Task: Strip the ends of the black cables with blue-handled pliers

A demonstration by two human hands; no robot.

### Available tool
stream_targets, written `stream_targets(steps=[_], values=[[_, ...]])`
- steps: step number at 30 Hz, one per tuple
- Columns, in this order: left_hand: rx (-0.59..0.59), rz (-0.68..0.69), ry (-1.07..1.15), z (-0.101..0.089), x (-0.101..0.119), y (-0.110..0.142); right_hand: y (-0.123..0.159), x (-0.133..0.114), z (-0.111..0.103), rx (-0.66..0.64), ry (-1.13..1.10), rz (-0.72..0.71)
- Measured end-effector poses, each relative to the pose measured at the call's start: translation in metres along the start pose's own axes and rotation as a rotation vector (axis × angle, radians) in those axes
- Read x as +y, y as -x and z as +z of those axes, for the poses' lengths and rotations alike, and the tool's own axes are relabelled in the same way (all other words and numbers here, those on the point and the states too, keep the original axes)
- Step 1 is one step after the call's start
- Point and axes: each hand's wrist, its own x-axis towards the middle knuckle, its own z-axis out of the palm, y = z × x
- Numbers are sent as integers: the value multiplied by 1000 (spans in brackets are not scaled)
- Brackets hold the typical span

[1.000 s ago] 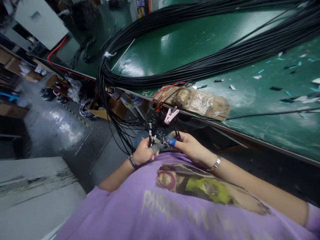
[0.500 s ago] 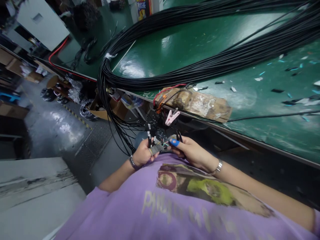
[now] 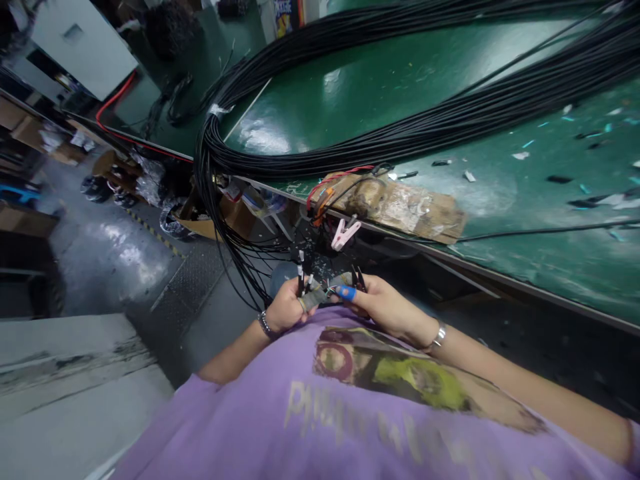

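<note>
A: What room do we have?
B: A gap between the edge of the green table (image 3: pixel 505 207) and our purple shirt (image 3: pixel 235 413). Pink clothespin (image 3: pixel 345 235) juts in at the edge.
A: Pose?
B: Our left hand (image 3: pixel 285 308) curls closed round black cable ends (image 3: pixel 301 285); our right hand (image 3: pixel 387 308), opposite, pinches thin wires (image 3: pixel 329 289) between the two.

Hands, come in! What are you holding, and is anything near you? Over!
Left hand gripping black cable ends. Right hand pinching thin wires. Pink clip just beyond, touching neither hand.
</note>
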Motion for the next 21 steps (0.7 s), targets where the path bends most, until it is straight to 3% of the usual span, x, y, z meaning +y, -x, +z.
stream_targets(steps=[6,11,14,16,21], values=[[-28,-22,-19,0,3,2,-3,4,2,18,50,-75],[-60,-45,-31,0,2,2,-1,-1,-1,77,368,-386],[-35,-50,38,-1,1,1,1,-4,-9,-2,605,-627],[-12,-36,88,-2,2,0,0,-3,-15,-39,711,-715],[-12,-15,136,-4,3,2,-1,3,-19,102,743,-637]])
